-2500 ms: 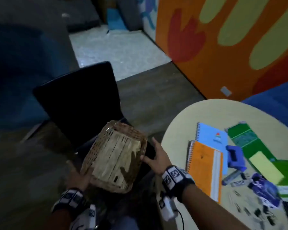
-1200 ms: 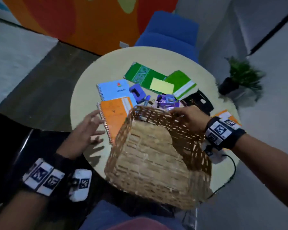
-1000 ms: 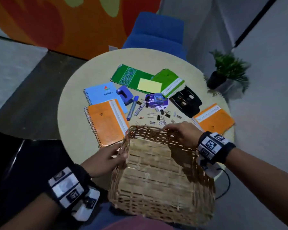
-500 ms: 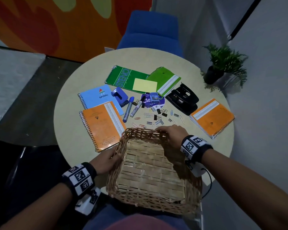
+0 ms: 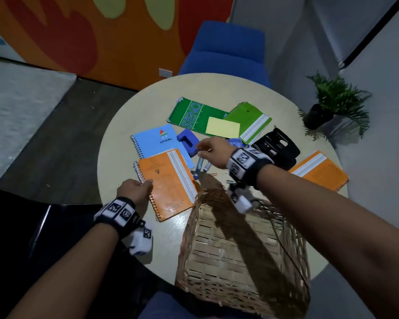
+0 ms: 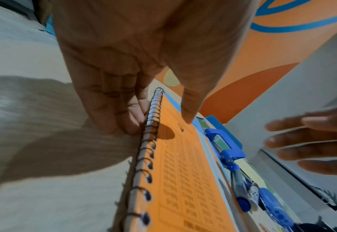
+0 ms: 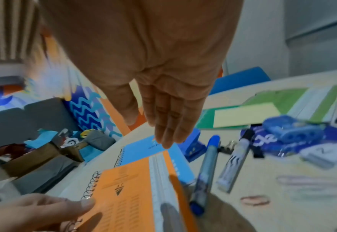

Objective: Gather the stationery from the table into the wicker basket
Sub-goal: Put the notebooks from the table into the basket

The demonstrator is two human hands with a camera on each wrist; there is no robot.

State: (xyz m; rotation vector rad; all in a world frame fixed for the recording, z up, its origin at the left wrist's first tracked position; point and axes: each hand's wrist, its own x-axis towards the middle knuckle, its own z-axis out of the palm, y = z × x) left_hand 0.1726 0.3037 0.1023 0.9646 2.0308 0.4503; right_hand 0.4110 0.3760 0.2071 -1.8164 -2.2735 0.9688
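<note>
The wicker basket (image 5: 240, 254) stands at the near edge of the round table (image 5: 166, 238), with nothing inside that I can see. My left hand (image 5: 145, 184) is at the spiral edge of an orange notebook (image 5: 168, 180). In the left wrist view its fingertips (image 6: 129, 125) touch the table beside the binding, and the thumb hovers just over the cover (image 6: 183, 172). My right hand (image 5: 205, 153) hovers with straight fingers above two blue markers (image 5: 199, 165) and a blue hole punch (image 5: 188, 143), holding nothing. The right forearm crosses over the basket's far rim.
Further out lie a blue spiral notebook (image 5: 154, 141), a green steno pad (image 5: 191, 113), a yellow sticky pad (image 5: 222, 127), a green notebook (image 5: 251, 120), a black hole punch (image 5: 276, 146) and a second orange notebook (image 5: 318, 171). A blue chair (image 5: 226, 49) stands behind the table and a potted plant (image 5: 332, 107) to its right.
Both hands have let go of the basket's rim, and it now rests on the table. The left hand moved to the orange notebook. The right hand reached out over the markers.
</note>
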